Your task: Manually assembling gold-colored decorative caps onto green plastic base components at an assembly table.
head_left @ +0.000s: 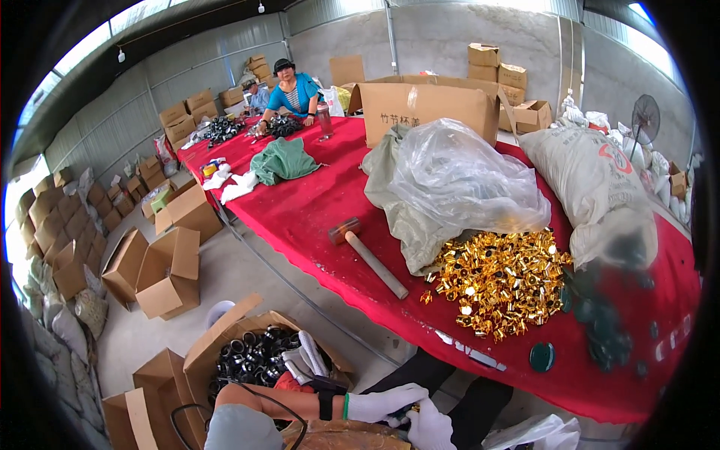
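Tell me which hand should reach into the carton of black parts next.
Probably the left hand: it is nearer the carton of black parts, while the right hand sits farther right.

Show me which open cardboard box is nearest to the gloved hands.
The cardboard box holding black ring-shaped parts, just beyond the left forearm; the other open boxes stand farther off.

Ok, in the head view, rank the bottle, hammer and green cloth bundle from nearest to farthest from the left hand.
From the left hand:
1. Hammer: on the red table, beside the gold pieces.
2. Green cloth bundle: farther up, toward the table's left edge.
3. Bottle: standing beyond the bundle.
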A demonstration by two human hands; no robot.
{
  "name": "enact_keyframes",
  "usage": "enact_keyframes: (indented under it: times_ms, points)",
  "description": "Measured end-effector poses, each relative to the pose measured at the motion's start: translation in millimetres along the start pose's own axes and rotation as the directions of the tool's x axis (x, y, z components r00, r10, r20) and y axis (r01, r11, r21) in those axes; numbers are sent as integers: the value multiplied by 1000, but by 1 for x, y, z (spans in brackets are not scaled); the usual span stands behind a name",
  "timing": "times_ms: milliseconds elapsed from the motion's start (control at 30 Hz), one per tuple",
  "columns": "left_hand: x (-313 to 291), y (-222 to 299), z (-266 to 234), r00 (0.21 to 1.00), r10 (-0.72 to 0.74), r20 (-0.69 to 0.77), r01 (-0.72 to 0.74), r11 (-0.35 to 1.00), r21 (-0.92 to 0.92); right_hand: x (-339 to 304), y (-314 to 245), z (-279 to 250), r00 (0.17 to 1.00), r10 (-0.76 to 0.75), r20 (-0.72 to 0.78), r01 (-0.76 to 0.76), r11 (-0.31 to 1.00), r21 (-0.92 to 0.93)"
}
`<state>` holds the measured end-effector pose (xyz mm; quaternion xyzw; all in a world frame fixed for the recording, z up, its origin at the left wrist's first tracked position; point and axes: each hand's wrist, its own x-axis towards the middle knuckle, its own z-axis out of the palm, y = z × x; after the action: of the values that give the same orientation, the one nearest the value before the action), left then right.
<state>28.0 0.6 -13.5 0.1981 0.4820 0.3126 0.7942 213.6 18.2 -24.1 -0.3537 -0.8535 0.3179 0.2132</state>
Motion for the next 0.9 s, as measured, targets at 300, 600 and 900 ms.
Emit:
enact_keyframes:
  times_ms: [300, 600, 900]
  points:
    - [6, -19, 1, 825, 562, 59, -367, 455, 811, 5, 12, -6, 786, 213, 581, -580, -75, 811]
    - [19, -28, -23, 843, 538, 24, -379, 561, 736, 11, -23, -29, 879, 360, 314, -476, 703, 528]
    - [7, 2, -3, 987, 75, -141, -40, 971, 234, -1, 26, 14, 975, 153, 160, -143, 987, -73]
